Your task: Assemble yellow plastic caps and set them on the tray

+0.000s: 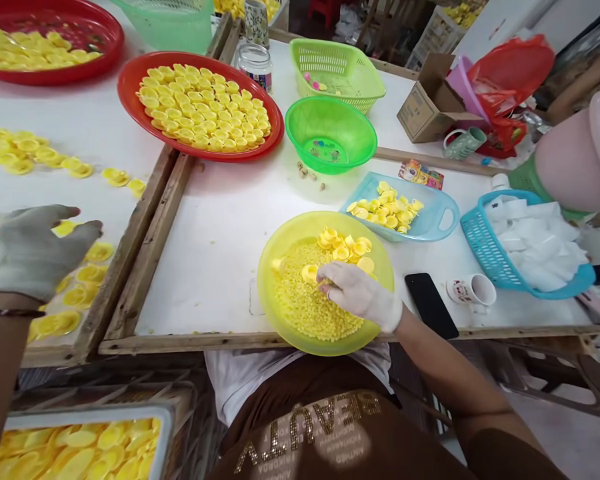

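My right hand [353, 293], in a white glove with bare fingertips, is inside a yellow bowl [270, 313]. Its fingers are closed at the edge of a small yellow plastic cup-shaped piece [310, 273]. Small yellow pellets [305, 310] fill the bowl's bottom, and several more yellow cup pieces [343, 248] lie at its far right side. At the left, my left hand [35, 250], gloved the same way, is over the neighbouring table with thumb and forefinger apart. Beneath and beside it are yellow pieces [83, 293] set in rows; I see nothing in its fingers.
A light-blue scoop tray [433, 223] of yellow pieces adjoins the bowl. Beyond are a red tray [275, 137], a green basin [363, 143] and a glass jar [255, 63]. A phone [431, 305], mug [483, 291] and blue basket [473, 233] stand right. Wooden rims [130, 293] edge the tables.
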